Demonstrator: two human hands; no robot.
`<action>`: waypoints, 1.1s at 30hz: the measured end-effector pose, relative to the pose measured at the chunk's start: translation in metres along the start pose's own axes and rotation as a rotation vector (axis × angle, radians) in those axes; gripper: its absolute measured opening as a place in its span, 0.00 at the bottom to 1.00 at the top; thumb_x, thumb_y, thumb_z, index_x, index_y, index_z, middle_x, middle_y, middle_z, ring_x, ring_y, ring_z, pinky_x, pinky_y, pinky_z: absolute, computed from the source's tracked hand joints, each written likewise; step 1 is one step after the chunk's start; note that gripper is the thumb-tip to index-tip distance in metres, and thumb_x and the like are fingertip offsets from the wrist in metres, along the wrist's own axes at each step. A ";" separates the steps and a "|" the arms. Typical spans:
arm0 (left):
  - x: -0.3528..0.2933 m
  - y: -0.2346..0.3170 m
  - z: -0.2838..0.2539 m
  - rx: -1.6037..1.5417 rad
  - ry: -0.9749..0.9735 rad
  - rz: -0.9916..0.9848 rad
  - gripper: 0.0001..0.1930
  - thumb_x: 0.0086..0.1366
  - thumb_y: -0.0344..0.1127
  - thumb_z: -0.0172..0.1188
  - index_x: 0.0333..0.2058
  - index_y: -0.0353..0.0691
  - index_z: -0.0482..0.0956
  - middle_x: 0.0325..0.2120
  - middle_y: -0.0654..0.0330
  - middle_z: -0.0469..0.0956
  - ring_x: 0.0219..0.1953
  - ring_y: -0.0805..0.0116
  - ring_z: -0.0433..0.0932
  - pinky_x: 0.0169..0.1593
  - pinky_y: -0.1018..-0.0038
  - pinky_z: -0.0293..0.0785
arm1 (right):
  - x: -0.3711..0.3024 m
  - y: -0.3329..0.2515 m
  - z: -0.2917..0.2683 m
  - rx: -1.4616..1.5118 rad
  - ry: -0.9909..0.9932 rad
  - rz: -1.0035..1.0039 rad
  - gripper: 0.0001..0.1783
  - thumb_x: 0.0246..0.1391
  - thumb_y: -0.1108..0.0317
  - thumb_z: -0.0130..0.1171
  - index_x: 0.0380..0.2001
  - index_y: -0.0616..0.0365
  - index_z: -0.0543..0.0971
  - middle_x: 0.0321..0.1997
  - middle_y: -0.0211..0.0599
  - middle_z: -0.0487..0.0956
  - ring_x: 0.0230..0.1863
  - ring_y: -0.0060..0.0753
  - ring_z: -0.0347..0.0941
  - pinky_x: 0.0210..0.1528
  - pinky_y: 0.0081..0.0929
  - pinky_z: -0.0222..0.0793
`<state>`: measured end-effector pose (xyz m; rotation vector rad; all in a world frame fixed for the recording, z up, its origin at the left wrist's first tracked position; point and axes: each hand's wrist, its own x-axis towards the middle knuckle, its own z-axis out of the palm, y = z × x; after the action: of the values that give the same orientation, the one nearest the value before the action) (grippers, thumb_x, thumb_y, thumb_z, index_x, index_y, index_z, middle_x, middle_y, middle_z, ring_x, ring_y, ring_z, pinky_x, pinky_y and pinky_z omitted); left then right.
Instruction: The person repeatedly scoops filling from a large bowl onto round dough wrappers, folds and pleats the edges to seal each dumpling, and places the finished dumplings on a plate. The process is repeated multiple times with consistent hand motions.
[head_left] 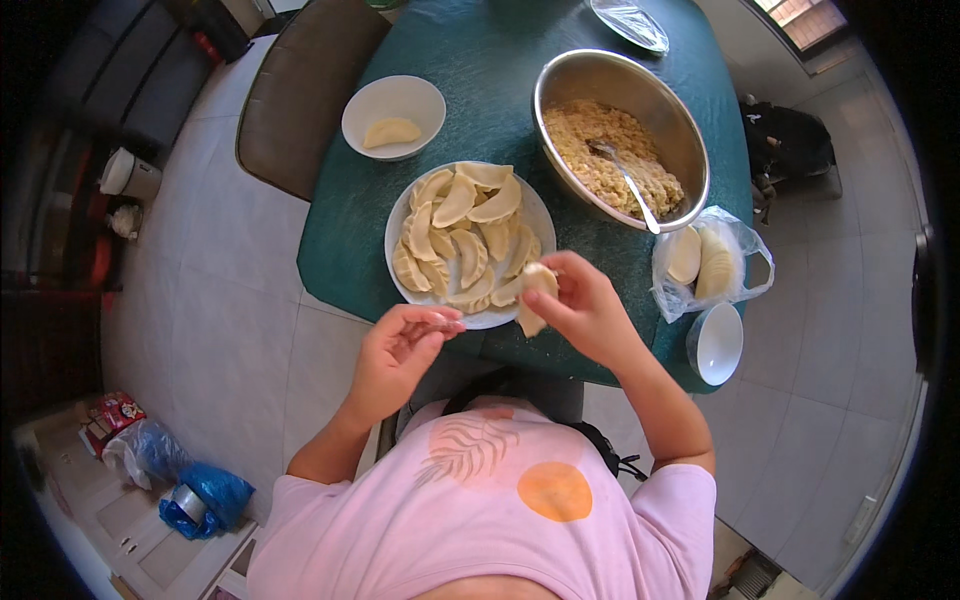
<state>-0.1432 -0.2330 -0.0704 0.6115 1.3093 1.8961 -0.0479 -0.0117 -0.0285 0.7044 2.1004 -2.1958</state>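
My right hand pinches a dumpling between thumb and fingers, above the front right edge of a white plate. Several pale, crescent-shaped dumplings with pleated edges are piled on that plate. At the plate's front left edge is my left hand, its fingers loosely curled and the thumb apart from them. Its fingertips look whitish, and I see nothing held in them. Behind the plate to the left, a white bowl contains one pale half-moon piece.
A steel bowl of crumbly filling with a spoon stands back right on the green-covered table. Right of the plate are a plastic bag with pale dough pieces and a small white bowl. A brown chair stands left.
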 end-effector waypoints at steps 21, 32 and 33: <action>0.073 0.028 -0.016 1.283 -0.059 0.375 0.22 0.45 0.25 0.65 0.42 0.41 0.73 0.37 0.57 0.73 0.45 0.60 0.70 0.47 0.67 0.58 | 0.082 -0.013 0.038 0.162 -0.045 0.488 0.14 0.57 0.65 0.52 0.39 0.67 0.70 0.36 0.44 0.78 0.37 0.33 0.80 0.36 0.21 0.78; 0.090 0.037 -0.022 1.426 -0.075 0.510 0.12 0.48 0.24 0.60 0.34 0.41 0.76 0.29 0.61 0.77 0.42 0.64 0.71 0.44 0.65 0.55 | 0.095 -0.002 0.038 0.022 -0.057 0.433 0.15 0.58 0.63 0.51 0.37 0.68 0.71 0.33 0.48 0.79 0.31 0.33 0.80 0.29 0.21 0.77; 0.091 0.036 -0.022 1.431 -0.075 0.520 0.11 0.48 0.24 0.60 0.33 0.41 0.76 0.29 0.61 0.77 0.42 0.64 0.70 0.44 0.65 0.55 | 0.094 0.002 0.040 0.037 -0.011 0.384 0.14 0.58 0.64 0.51 0.33 0.69 0.72 0.31 0.49 0.79 0.27 0.34 0.79 0.27 0.23 0.77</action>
<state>-0.2258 -0.1811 -0.0470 1.8022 2.5190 0.9138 -0.1441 -0.0232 -0.0624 0.9981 1.7430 -2.0235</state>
